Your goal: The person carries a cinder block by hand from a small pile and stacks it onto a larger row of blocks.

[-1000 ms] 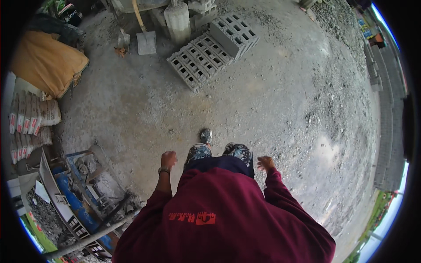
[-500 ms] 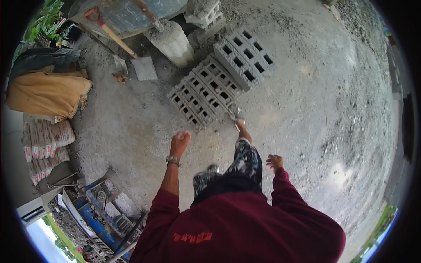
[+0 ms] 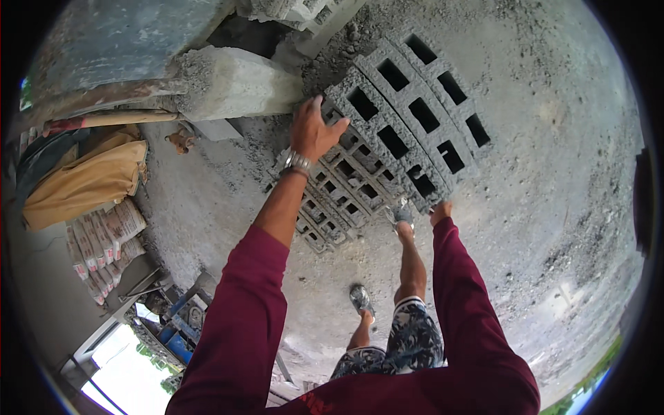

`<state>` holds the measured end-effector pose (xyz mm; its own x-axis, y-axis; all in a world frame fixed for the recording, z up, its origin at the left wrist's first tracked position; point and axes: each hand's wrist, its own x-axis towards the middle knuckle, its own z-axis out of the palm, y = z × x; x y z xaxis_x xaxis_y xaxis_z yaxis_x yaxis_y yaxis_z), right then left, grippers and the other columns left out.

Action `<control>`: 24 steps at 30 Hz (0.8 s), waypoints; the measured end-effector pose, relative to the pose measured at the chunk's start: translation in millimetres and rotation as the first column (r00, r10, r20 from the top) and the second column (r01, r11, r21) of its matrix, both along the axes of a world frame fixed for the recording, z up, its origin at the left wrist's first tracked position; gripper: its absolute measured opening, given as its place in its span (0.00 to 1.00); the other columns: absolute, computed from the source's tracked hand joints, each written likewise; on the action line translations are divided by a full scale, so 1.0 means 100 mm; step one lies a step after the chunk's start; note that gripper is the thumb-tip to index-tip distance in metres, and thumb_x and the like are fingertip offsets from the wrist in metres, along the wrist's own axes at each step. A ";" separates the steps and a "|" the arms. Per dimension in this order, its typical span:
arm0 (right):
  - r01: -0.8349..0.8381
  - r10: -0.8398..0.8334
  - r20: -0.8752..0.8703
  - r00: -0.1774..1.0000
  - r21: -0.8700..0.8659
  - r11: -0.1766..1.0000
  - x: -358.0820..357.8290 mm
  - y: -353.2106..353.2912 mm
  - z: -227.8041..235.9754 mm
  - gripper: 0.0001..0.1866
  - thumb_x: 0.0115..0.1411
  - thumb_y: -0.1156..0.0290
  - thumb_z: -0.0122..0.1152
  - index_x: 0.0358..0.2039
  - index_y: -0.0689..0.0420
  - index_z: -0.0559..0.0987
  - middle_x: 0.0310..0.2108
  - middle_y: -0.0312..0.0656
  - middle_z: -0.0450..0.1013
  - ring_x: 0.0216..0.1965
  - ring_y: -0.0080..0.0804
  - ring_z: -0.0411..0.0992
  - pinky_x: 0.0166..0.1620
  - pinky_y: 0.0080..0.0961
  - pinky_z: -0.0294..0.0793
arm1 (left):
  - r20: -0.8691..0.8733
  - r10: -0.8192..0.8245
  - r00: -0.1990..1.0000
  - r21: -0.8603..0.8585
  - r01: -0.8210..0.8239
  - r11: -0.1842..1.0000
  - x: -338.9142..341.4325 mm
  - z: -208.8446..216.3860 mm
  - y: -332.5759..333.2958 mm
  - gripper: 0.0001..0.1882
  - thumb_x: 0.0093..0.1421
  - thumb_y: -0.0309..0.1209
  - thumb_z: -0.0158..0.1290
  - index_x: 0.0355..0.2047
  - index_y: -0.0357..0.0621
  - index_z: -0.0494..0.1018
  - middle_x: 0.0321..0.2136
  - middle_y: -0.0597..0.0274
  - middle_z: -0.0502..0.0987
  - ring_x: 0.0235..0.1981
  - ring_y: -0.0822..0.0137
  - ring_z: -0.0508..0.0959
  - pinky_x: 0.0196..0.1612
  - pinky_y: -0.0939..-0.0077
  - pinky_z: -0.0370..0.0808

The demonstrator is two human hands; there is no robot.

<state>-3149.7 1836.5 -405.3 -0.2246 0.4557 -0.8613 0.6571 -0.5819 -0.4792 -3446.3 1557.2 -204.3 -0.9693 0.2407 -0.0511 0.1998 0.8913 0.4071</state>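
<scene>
I lean over a row of grey hollow concrete blocks (image 3: 415, 117) lying on the gritty ground. My left hand (image 3: 311, 128), with a metal watch on the wrist, is spread open over the left end of the nearest block, fingers apart and holding nothing. My right hand (image 3: 440, 207) sticks out of a red sleeve at the near edge of the same row. Its fingers are hidden against the block, so its grip does not show. A lower layer of blocks (image 3: 332, 200) lies under my left forearm.
A rough concrete post (image 3: 235, 83) lies just left of the blocks, with a wooden tool handle (image 3: 104, 119) beside it. A tan sack (image 3: 90, 176) and stacked cement bags (image 3: 104, 242) sit at the left. My sandalled feet (image 3: 401, 214) stand by the blocks.
I have stepped up to the blocks and bent over them. Both arms have reached forward, the left hand now over the block's end and the right at its near edge.
</scene>
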 end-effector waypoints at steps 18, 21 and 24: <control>0.183 -0.213 -0.034 0.977 -0.391 0.902 0.88 0.00 -0.16 0.27 0.59 0.45 0.48 0.43 0.56 0.75 0.38 0.41 0.75 0.39 0.32 0.73 0.38 0.32 0.72 | 0.434 0.000 0.901 -0.176 0.084 0.981 -0.94 -0.61 0.36 0.20 0.41 0.39 0.58 0.25 0.30 0.74 0.27 0.37 0.76 0.33 0.46 0.78 0.38 0.60 0.74; 0.151 -0.186 -0.045 0.982 -0.418 0.896 1.00 0.06 0.04 0.26 0.59 0.45 0.47 0.43 0.56 0.75 0.38 0.41 0.75 0.39 0.32 0.73 0.38 0.31 0.72 | 0.284 0.023 0.959 -0.085 0.001 0.996 -0.53 -0.50 0.27 0.12 0.36 0.34 0.55 0.16 0.35 0.72 0.19 0.41 0.75 0.23 0.46 0.77 0.29 0.58 0.75; 0.099 -0.136 -0.050 0.989 -0.451 0.887 1.13 0.17 0.31 0.26 0.60 0.45 0.47 0.42 0.56 0.76 0.37 0.41 0.75 0.39 0.32 0.73 0.39 0.31 0.72 | 0.251 0.107 0.962 -0.066 -0.093 0.993 0.12 -0.21 0.09 0.16 0.38 0.36 0.58 0.19 0.33 0.72 0.18 0.42 0.74 0.22 0.45 0.76 0.28 0.58 0.74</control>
